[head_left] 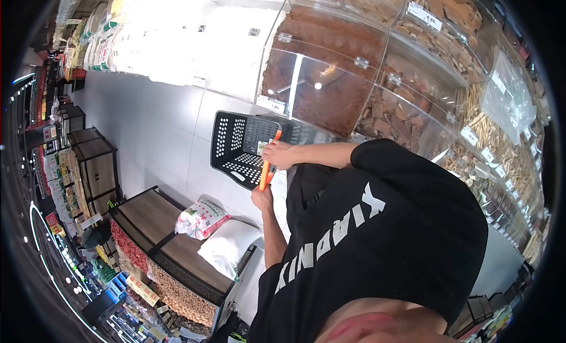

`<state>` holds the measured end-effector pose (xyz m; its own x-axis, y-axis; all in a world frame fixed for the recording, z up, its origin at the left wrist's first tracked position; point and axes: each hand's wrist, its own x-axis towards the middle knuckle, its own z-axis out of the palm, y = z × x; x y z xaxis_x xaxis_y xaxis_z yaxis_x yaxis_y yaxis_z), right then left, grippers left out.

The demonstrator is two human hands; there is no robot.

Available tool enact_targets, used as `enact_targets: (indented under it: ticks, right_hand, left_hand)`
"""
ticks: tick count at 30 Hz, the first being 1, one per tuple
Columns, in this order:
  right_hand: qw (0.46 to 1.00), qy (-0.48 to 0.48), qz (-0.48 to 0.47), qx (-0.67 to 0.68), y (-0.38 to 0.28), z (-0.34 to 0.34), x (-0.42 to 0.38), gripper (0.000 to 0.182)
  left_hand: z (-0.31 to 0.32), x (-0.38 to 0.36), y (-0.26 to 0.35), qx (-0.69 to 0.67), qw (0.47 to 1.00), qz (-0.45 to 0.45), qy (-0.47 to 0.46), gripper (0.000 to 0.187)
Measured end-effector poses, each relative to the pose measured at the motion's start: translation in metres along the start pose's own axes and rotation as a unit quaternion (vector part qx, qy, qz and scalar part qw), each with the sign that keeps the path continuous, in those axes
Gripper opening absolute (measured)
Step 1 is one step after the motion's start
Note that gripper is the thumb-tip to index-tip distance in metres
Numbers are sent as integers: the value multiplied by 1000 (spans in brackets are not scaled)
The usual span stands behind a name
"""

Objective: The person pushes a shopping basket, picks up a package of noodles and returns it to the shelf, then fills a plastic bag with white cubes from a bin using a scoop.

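A black plastic shopping basket [221,139] with perforated sides hangs in front of me, tilted so that its inside shows. My right hand [281,156] is closed round the orange handle [265,177] near its middle. At the handle's lower end, my left hand [262,197] is closed on it too, with its fingers partly hidden. Close to my right fingers is a small pale label [261,147] against the basket wall. No goods can be made out inside the basket.
Clear-lidded bulk bins hold brown powder [330,42], bark-like pieces [398,116] and pale sticks [466,107]. A white bin [218,42] stands beside them. Opposite, a low shelf [141,216] carries a printed sack [201,218] and a white sack [227,244]. Grey tiles [153,119] lie between.
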<state>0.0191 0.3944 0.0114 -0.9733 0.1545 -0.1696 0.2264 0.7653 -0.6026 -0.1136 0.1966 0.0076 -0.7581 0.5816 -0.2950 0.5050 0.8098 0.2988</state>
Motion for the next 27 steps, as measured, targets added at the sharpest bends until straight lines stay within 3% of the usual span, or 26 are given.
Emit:
enact_targets:
  ticks: [1,2,6,11,15,25,27]
  right_hand:
    - [999,-37,13,6,1,-3,7,59]
    - [1000,-8,9,8,1,-3,8,46]
    - [999,-24,28,-5,-6,-2,35,41]
    - [998,-9,66,0,-16,-3,65,40]
    - [995,20,95,-21,-18,1,101,26]
    - [964,213,160,-28,-10,7,181,17]
    - [965,172,197,0,-11,-3,193,18]
  left_hand:
    - [-3,4,-2,15,1000,21,-13,27]
    - [-8,8,-4,30,998,41,-25,27]
    - [-19,37,-23,6,991,91,-99,24]
    - [-34,66,-36,8,988,127,-92,20]
    - [-48,90,-42,12,986,143,-80,19]
    - [-77,172,-56,4,987,144,-75,25]
    - [-82,190,-57,3,985,151,-83,26]
